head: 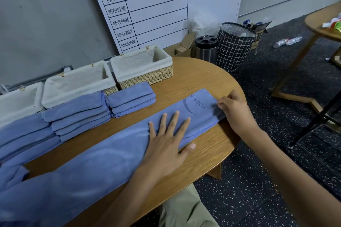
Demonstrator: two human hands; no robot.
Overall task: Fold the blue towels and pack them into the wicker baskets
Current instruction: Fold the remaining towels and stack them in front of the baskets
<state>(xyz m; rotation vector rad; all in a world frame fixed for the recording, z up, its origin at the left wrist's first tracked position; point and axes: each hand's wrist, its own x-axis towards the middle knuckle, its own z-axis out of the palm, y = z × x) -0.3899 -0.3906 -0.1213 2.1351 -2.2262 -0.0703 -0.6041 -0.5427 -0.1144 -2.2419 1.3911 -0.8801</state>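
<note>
At the left edge of the frame a white-lined wicker basket point(18, 101) is cut off by the border, with a low pile of folded blue towels point(25, 138) in front of it. Right of it stands a second lined wicker basket point(77, 83), fronted by a taller stack of folded blue towels point(79, 114). A third lined wicker basket point(144, 64) sits in the upper middle, a short stack of folded blue towels point(131, 99) just before it. Across the round wooden table point(203, 72) a long blue towel printed YOGA point(103, 155) lies folded into a narrow strip, running from lower left to centre right. The left hand point(166, 142) presses flat on the strip, fingers straight and spread. The right hand point(232, 108) pinches the strip's right end with curled fingers. On the floor at upper right stands a black grid-patterned hamper point(234, 46).
</note>
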